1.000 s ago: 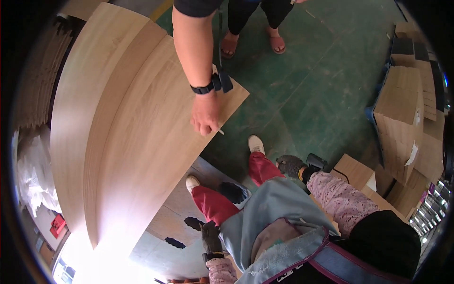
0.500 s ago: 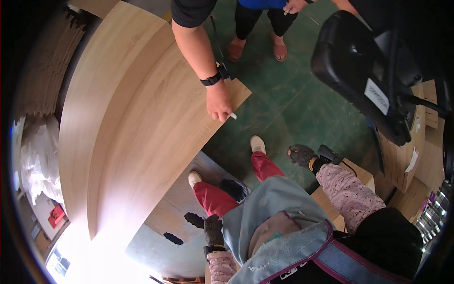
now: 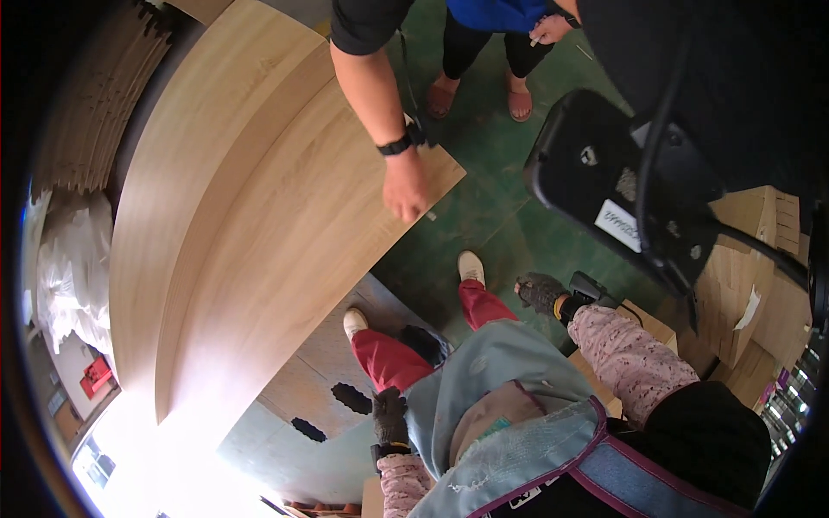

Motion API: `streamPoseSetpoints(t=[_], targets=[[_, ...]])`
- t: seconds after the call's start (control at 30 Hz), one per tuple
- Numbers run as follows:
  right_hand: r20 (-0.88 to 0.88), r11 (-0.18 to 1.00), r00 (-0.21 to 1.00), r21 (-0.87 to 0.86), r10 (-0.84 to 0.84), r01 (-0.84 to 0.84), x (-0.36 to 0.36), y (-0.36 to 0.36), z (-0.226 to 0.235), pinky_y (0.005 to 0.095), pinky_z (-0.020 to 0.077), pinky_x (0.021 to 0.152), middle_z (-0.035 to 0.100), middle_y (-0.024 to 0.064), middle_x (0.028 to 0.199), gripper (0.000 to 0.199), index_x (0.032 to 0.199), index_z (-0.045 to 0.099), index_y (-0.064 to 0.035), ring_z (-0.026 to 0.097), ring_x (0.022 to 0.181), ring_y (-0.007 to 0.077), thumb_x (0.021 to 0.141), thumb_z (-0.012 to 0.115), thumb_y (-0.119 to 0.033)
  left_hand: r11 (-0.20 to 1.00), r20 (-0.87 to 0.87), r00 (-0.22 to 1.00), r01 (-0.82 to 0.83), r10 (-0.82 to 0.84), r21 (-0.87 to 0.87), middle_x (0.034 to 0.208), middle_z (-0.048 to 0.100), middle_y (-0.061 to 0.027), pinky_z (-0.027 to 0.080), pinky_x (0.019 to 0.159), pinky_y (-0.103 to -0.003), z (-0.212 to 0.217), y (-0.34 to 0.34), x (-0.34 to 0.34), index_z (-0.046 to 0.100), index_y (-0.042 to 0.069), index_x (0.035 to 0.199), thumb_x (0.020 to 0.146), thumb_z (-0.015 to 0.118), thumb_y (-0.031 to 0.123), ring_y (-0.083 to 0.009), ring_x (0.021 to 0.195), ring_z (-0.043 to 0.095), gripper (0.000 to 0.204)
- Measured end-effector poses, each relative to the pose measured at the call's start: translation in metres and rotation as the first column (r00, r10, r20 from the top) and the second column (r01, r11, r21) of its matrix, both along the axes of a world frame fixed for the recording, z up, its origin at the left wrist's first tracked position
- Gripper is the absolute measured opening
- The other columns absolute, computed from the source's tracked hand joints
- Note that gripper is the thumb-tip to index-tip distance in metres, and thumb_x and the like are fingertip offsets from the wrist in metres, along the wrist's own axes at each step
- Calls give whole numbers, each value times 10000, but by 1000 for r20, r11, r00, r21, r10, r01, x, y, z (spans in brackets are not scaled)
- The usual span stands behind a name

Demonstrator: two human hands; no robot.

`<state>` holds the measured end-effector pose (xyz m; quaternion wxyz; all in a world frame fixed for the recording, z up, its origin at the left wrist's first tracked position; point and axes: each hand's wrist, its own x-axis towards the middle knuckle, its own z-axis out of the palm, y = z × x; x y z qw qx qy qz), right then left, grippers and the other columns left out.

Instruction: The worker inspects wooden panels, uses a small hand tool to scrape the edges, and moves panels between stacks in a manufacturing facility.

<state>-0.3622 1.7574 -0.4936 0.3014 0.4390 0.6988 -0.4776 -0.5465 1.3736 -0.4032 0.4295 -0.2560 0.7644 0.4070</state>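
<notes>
My right hand, in a dark fingerless glove, is held out over the floor with its fingers curled in. Whether anything lies inside them is hidden. A black device is strapped at that wrist. Low beside my left thigh hangs my left hand, gloved alike, its fingers mostly out of sight. Neither hand touches the stacked wood-grain boards at the left. Over the near board's edge, another person's hand holds a small white piece, chalk-like, at its fingertips.
A black device with a cable hangs at the upper right. Wood blocks are stacked at the right. A second person's feet in pink slippers stand at the far side. White plastic wrap and cardboard lie at the left. A sheet with holes lies by my feet.
The view has shifted slightly. The black device at the upper right has swung left and down. My right hand has moved slightly left; my left hand stays by my thigh.
</notes>
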Motion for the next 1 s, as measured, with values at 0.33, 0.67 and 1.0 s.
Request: streamPoseSetpoints(t=[0.33,0.67,1.0], targets=[[-194,963,945,-106,-263,246,49,-6,-36,323,491,599,640,74,757,245,915,593,-76,631,640,165,840,575,-308,1000,0,1000,27,-27,6,890,614,-47,461,630,-274,-2,3,8,585,59,1010,887,561,251,-145,719,562,229],[-48,923,925,-107,-377,370,-22,13,-2,278,493,688,634,57,889,200,1014,588,-72,589,755,119,868,576,-208,1000,10,1000,-4,4,27,877,609,-45,461,632,-273,0,-7,11,582,65,1014,883,568,243,-144,704,551,222],[-255,800,763,-292,-594,524,-10,28,-58,272,486,674,613,23,937,359,1226,497,-116,588,786,99,875,571,-134,1000,31,1000,-1,1,-7,882,611,-49,460,633,-282,10,3,17,575,54,1027,882,563,283,-144,716,548,270]])
